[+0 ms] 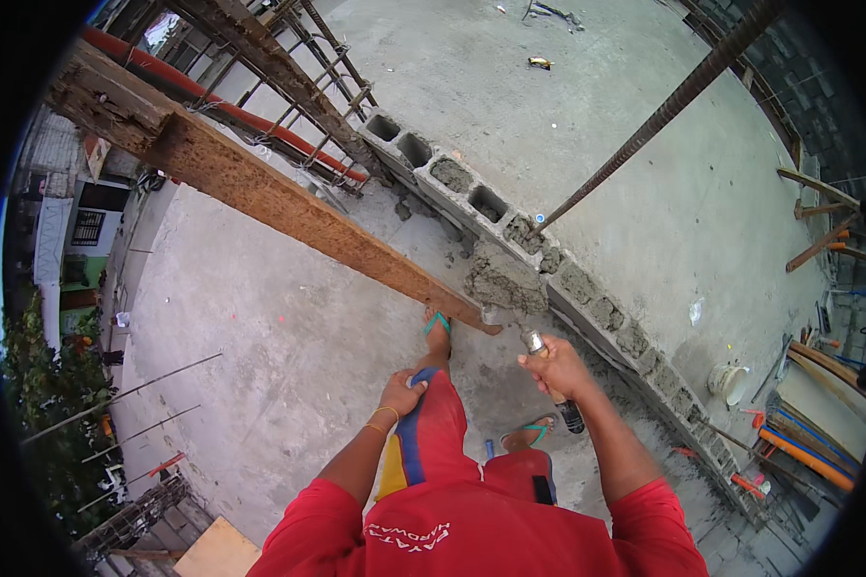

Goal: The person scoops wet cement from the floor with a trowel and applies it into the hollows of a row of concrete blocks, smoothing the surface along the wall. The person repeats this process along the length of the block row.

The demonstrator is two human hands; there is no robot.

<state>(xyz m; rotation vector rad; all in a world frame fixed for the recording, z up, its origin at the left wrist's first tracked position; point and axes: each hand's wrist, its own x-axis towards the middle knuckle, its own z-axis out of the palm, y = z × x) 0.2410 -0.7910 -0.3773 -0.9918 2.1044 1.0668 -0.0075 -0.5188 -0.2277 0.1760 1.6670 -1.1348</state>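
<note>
My right hand [560, 370] is closed around the handle of a trowel [534, 342]. Grey wet mortar [506, 279] is heaped at the blade end and covers most of the blade. This mortar sits against the near side of a low wall of hollow concrete blocks [515, 231]. Some block cells are filled with mortar, while others at the far left end are open holes. My left hand [401, 392] rests on my left thigh, holding nothing that I can see.
A long wooden plank [289, 216] slants down from the upper left, ending near my left foot. A ribbed steel bar [645, 135] rises from a block cell. Steel bar cages [327, 72] stand at upper left. A white bucket [728, 384] and stacked boards [823, 409] lie beyond the wall.
</note>
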